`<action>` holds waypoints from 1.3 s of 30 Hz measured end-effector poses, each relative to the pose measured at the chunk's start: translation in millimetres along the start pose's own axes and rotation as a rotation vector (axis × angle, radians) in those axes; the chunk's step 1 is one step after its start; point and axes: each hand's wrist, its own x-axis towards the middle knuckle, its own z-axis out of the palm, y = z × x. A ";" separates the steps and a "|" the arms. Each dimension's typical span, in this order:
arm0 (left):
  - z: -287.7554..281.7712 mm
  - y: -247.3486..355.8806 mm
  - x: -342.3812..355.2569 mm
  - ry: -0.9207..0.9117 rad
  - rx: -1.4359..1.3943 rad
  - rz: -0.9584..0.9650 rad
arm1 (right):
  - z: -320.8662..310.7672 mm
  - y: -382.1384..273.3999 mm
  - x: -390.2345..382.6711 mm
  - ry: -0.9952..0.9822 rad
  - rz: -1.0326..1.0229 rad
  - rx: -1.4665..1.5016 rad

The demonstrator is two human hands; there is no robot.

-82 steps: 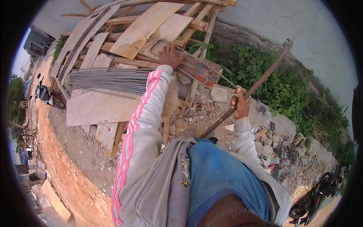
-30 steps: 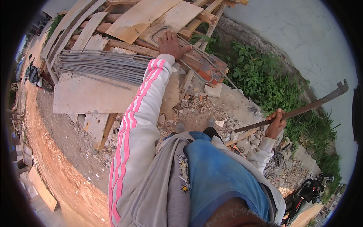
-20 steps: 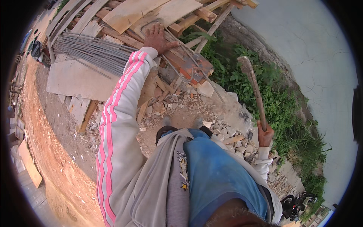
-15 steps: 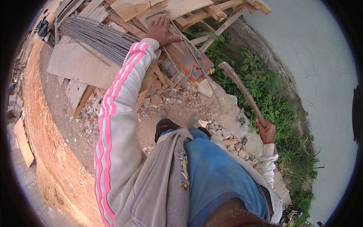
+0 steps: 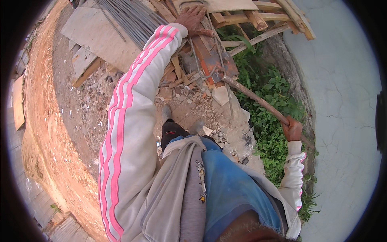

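Note:
My left hand (image 5: 194, 22) lies flat over a bent steel rod (image 5: 194, 54) on a narrow wooden board, fingers stretched forward and thumb out to the right. The rod forms a long loop, with one straight end hanging past the board (image 5: 207, 44). At its near end, the board carries a reddish-brown, rusty-looking patch. My right hand (image 5: 292, 128) is closed round a long rusty metal bar (image 5: 258, 99). That bar slants up to the left, and its far tip meets the board's near end beside the rod. Whether the tip hooks round the rod cannot be made out.
A bundle of straight steel rods (image 5: 131, 20) lies on the left beside a plywood sheet (image 5: 102, 36). Timber pieces (image 5: 258, 18) are stacked at the far right. Broken rubble (image 5: 183, 99) covers the ground by my feet. Green plants (image 5: 274, 92) grow along a pale wall (image 5: 342, 101).
My right hand has swung the bar outward to the right, and its tip has come to the board's end. My left hand stays on the rod; the whole view has shifted.

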 end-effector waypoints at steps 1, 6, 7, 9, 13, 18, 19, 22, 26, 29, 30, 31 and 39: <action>0.0 -0.2 0.8 0.008 0.002 0.003 | 0.0 2.9 6.1 0.019 -0.024 -0.017; -5.7 -0.4 1.9 0.006 -0.014 0.030 | 8.2 24.1 28.2 0.028 -0.086 -0.084; -6.7 -2.2 0.9 -0.004 -0.012 0.032 | 9.9 24.3 32.7 0.020 -0.091 -0.080; -7.2 -0.5 1.1 -0.016 0.000 0.026 | 11.1 23.3 34.3 0.012 -0.083 -0.068; -6.3 0.0 1.7 -0.009 -0.021 0.026 | 17.7 12.2 16.4 0.010 -0.013 -0.026; -8.2 -2.3 4.2 -0.003 -0.050 0.065 | 30.7 4.7 -10.7 0.037 0.027 0.039; -7.4 -3.2 4.4 0.014 -0.052 0.081 | 29.9 0.4 -12.2 0.056 0.027 0.050; -6.2 -4.3 6.5 -0.008 -0.015 0.081 | 5.3 -7.8 -10.5 -0.039 0.076 0.090; -13.9 -0.8 9.3 0.001 -0.017 0.111 | -16.4 33.3 -25.7 -0.286 0.262 0.071; -10.1 -2.2 9.0 -0.002 -0.014 0.111 | -25.9 90.5 -43.3 -0.263 0.308 -0.045; -5.2 -4.7 9.0 -0.009 -0.015 0.102 | -24.6 109.4 -50.8 -0.214 0.286 -0.080; -1.5 -6.1 8.9 -0.016 -0.019 0.093 | -23.5 123.2 -58.3 -0.166 0.266 -0.118; -6.6 -3.1 8.0 -0.011 -0.051 0.060 | -6.0 94.1 -84.4 -0.057 0.332 -0.185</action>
